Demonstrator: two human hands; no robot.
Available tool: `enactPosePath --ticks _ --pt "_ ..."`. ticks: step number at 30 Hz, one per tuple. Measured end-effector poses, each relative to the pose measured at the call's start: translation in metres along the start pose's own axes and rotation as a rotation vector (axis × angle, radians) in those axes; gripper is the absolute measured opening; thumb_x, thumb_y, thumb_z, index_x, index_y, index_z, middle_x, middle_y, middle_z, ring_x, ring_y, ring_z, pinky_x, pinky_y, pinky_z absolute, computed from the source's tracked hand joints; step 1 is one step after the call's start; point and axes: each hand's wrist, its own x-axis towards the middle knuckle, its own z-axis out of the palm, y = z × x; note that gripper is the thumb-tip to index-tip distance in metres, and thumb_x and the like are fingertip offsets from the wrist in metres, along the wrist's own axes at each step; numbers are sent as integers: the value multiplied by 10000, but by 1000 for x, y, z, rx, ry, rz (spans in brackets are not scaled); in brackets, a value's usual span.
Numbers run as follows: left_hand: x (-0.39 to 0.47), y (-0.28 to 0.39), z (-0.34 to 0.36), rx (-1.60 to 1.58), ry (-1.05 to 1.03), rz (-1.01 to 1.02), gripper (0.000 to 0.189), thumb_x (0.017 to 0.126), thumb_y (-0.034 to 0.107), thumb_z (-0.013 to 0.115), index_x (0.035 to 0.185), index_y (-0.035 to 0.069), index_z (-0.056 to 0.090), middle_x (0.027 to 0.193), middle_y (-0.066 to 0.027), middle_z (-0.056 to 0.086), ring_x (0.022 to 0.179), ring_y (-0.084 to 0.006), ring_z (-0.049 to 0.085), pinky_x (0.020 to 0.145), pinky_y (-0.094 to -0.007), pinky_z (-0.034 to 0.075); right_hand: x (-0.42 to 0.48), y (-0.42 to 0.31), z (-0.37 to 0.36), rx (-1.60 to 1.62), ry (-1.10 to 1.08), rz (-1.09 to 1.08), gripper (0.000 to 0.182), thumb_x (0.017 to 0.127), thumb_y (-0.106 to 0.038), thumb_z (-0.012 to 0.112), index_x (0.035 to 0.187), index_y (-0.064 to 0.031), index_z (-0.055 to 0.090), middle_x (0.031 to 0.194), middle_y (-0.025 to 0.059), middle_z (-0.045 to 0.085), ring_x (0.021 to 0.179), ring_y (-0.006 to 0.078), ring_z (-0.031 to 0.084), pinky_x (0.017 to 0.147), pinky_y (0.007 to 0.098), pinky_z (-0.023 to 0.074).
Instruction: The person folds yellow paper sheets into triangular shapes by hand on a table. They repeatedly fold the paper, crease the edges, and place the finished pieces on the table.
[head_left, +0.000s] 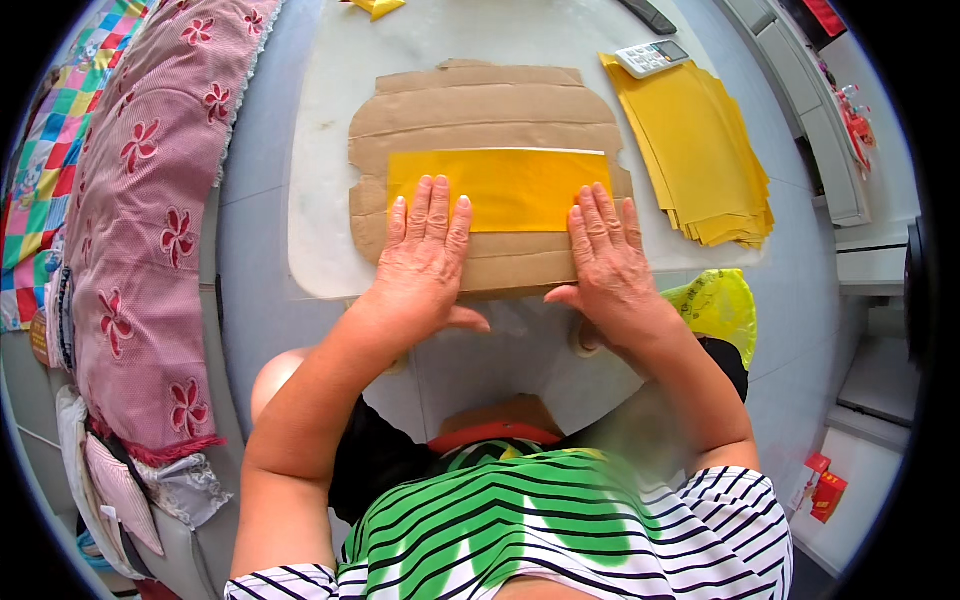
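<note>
A flat rectangular sheet of yellow paper (517, 191) lies crosswise on a piece of brown cardboard (487, 105), with a thin pale strip along its far edge. My left hand (424, 247) rests palm down, its fingertips on the sheet's left part and its thumb out to the side. Over the right end of the sheet, my right hand (611, 251) lies palm down, fingers extended, partly on the cardboard. Neither hand is gripping anything. A fanned stack of yellow paper sheets (694, 150) is to the right of the cardboard.
The cardboard lies on a white marble-look tabletop (322, 247). A white remote-like device (651, 58) sits on the stack; a dark object (649, 15) is beyond it. Folded yellow paper (379, 7) lies at the far edge. A bright yellow bag (720, 307) hangs below the table's right corner. A pink-covered sofa (150, 225) stands left.
</note>
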Motion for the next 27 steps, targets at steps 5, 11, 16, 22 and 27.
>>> enactPosePath --ticks 5,11,16,22,27 --pt "0 0 -1 -8 22 1 1299 538 707 729 1432 -77 205 1489 -335 127 1417 -448 68 1136 -549 86 -20 16 -10 -4 -55 124 989 646 -390 783 1356 131 334 1467 296 253 1410 416 175 1146 541 98" --pt "8 -29 -16 -179 88 102 832 693 501 749 1286 6 439 1478 -238 296 1415 -347 214 1153 -483 135 -29 19 -24 51 -26 121 1013 639 -300 810 1410 80 275 1509 257 187 1430 381 132 1154 525 84" --pt "28 -58 -23 -409 134 198 259 842 169 673 1059 50 597 1384 -150 485 1353 -288 372 1155 -463 173 -26 9 -22 136 -32 -82 789 745 -156 733 1412 1 342 1533 175 215 1446 294 144 1163 507 80" --pt "39 -52 -21 -306 207 208 222 862 99 627 1079 60 603 1356 -131 518 1329 -275 412 1153 -452 190 -18 -5 5 72 123 -284 504 840 -8 562 1337 -18 480 1427 155 434 1367 268 361 1149 496 189" --pt "37 -4 -9 -70 270 182 509 905 257 571 1355 54 449 1480 -139 357 1408 -266 273 1158 -444 159 -14 -18 12 111 142 -257 454 872 -34 537 1322 7 490 1387 178 472 1334 292 408 1137 463 250"
